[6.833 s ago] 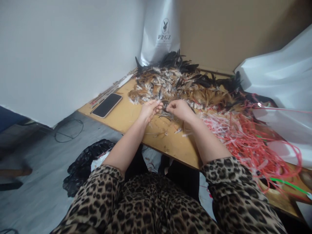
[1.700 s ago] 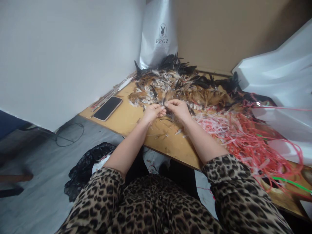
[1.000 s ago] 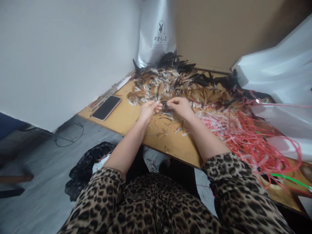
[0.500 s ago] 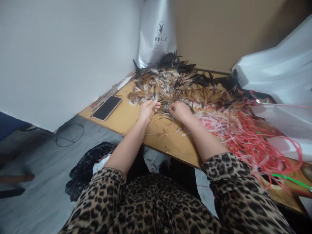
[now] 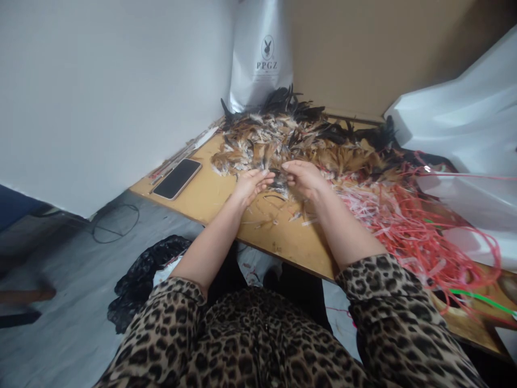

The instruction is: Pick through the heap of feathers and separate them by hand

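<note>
Both hands meet near the tabletop's (image 5: pixel 210 194) front edge. The left hand (image 5: pixel 250 183) and right hand (image 5: pixel 305 178) each pinch a small feather bunch (image 5: pixel 278 180) with their fingers, keeping it together beside the big feather pile (image 5: pixel 299 143).

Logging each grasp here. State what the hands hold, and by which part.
Both the left hand and the right hand pinch a small dark bunch of feathers between them, fingertips at either side; which part of the feathers each grip takes cannot be told.
</note>
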{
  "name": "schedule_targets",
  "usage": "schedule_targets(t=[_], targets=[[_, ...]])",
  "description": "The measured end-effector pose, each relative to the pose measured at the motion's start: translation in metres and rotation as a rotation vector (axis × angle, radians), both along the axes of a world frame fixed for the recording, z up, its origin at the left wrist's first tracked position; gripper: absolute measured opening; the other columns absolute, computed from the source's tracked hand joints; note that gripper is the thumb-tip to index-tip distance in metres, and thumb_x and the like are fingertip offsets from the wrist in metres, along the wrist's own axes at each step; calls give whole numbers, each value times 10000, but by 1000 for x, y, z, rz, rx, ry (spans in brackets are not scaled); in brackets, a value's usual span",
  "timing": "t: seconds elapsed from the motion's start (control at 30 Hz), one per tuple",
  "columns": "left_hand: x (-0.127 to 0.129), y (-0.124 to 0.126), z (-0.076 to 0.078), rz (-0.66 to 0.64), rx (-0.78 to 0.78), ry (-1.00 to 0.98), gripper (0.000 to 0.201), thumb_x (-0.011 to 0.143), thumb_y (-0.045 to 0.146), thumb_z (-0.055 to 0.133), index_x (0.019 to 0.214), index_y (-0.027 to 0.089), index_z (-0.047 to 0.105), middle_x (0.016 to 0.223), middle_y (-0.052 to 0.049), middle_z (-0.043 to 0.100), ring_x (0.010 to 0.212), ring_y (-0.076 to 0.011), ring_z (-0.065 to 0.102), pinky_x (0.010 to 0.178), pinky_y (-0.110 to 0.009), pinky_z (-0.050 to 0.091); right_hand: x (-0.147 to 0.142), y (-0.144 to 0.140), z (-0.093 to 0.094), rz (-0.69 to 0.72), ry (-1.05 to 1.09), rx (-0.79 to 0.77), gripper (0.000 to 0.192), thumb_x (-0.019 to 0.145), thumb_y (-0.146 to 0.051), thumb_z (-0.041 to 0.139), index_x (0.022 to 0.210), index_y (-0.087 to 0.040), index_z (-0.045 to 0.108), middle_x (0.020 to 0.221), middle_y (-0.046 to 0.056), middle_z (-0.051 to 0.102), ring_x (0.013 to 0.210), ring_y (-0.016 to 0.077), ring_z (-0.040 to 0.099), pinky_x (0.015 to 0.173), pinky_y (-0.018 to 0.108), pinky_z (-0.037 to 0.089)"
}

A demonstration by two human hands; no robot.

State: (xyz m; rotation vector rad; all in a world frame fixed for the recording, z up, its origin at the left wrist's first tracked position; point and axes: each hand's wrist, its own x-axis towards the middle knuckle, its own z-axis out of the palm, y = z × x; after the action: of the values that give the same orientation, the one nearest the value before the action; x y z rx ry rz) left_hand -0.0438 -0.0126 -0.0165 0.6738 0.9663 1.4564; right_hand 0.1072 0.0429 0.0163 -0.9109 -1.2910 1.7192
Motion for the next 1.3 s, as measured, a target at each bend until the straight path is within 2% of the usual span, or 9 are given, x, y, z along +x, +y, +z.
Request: schedule_targets(t=[0.17,0.27,0.4,0.63,0.87,1.0,1.3], targets=[[3,-3,0,-129,-9,-14,120,726,169,660,810,86,638,867,-89,697,646,-67,646,509,-114,441,-10,-7,-1,-35,66,-62,312,472,-296,760,667,-164,555,491,-56,453,436,42,339,387,178,213],[2,-2,-2,-165,9,-30,84,738,141,641,797,82,646,803,-72,696,618,-50,631,517,-106,444,-13,-10,-3,-26,76,-66,316,475,-311,761,650,-164,541,502,-56,458,438,38,341,385,172,215],[0,0,-3,-122,21,-83,33,750,102,616,738,82,639,718,-44,676,581,-28,605,528,-92,450,-11,-9,-4,20,101,-83,344,489,-349,775,637,-162,528,552,-49,495,450,34,368,395,173,251],[-1,0,2,-52,-10,-180,22,754,93,613,767,88,630,694,-17,654,571,-7,593,531,-64,450,-9,-10,-6,125,19,-67,398,460,-338,807,761,-154,622,621,-17,606,474,47,429,421,180,300],[-1,1,-2,-114,43,-134,31,751,101,612,755,90,641,716,-38,675,567,-21,597,507,-79,447,-14,-10,-11,11,4,39,345,464,-373,793,644,-155,595,539,-30,569,447,50,414,431,189,294],[1,1,-3,-87,33,-65,63,741,133,632,784,89,646,720,-48,682,574,-39,611,495,-95,443,-15,-10,-11,-71,-58,151,304,499,-373,767,634,-156,602,490,-47,530,428,50,390,441,201,286],[5,0,-2,-71,22,68,98,719,168,662,750,79,637,683,-46,672,552,-46,604,513,-123,441,-17,-18,-7,-137,-132,266,243,529,-344,734,610,-153,607,558,-29,574,515,69,449,562,226,378]])
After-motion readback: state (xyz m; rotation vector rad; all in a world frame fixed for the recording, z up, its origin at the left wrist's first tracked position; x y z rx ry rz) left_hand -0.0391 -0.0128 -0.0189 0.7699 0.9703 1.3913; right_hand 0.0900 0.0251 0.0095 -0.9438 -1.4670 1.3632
